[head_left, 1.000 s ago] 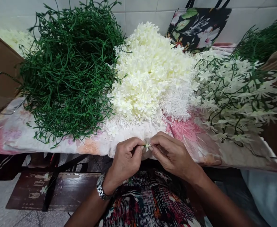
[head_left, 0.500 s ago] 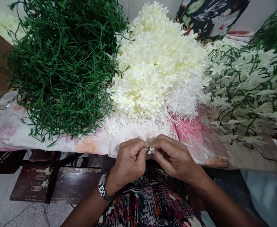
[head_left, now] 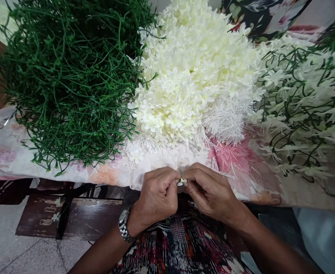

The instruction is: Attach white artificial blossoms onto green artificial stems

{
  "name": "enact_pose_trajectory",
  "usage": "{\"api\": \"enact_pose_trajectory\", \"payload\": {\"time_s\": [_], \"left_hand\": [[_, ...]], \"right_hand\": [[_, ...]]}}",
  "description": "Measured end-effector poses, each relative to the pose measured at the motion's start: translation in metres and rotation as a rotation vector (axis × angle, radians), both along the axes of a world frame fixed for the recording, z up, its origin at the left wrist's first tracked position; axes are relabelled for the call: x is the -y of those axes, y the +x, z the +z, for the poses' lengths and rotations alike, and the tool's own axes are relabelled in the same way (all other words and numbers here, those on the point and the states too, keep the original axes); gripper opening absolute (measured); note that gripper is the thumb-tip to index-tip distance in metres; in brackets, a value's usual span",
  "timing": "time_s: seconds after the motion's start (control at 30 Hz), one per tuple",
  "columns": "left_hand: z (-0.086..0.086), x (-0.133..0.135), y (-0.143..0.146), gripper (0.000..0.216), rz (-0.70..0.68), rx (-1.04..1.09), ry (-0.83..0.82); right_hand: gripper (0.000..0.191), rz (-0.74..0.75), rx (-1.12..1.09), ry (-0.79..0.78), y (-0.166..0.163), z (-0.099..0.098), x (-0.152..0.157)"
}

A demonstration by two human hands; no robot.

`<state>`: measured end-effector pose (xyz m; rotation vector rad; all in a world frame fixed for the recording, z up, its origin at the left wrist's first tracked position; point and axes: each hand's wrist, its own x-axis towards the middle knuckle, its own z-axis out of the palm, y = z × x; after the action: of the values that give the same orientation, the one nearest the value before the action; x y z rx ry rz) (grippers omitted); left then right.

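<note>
Left hand [head_left: 159, 192] and right hand [head_left: 214, 190] have drawn closer together, both pinched nearly closed on one small white flower [head_left: 181, 182] between their fingertips, by the near edge of the cloth [head_left: 153, 164]. Less bloom shows; probably mid-fiddle, flower not released.

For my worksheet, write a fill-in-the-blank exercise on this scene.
The left hand and the ____ hand hold an artificial flower.
The wristwatch is on the ____ wrist.
The artificial stems piled left of the cream artificial blossoms are coloured ____.
On the cloth, the leaf print below the white filaments is coloured ____.
Missing words: right; left; green; pink.
</note>
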<state>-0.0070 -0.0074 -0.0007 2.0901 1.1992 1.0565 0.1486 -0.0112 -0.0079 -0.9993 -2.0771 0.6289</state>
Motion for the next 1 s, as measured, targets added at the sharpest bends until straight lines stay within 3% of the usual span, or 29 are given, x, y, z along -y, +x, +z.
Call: {"api": "enact_pose_trajectory", "payload": {"time_s": [0.2,0.37,0.5,0.8,1.0], "left_hand": [[0.0,0.001,0.0,0.02,0.017,0.027,-0.085],[0.004,0.001,-0.003,0.015,0.062,0.235,-0.385],[0.009,0.0,-0.007,0.011,0.117,0.407,-0.536],[0.017,0.009,-0.008,0.013,0.065,0.412,-0.561],[0.013,0.01,-0.004,0.012,0.08,0.416,-0.561]], "right_hand": [[0.014,-0.013,-0.01,0.001,-0.001,0.0,-0.002],[0.007,-0.055,-0.116,0.003,0.001,0.002,-0.001],[0.016,-0.159,-0.156,0.083,0.004,0.012,0.002],[0.013,-0.023,-0.056,0.179,-0.002,0.022,0.004],[0.01,-0.103,-0.063,0.164,-0.003,0.018,0.006]]}}
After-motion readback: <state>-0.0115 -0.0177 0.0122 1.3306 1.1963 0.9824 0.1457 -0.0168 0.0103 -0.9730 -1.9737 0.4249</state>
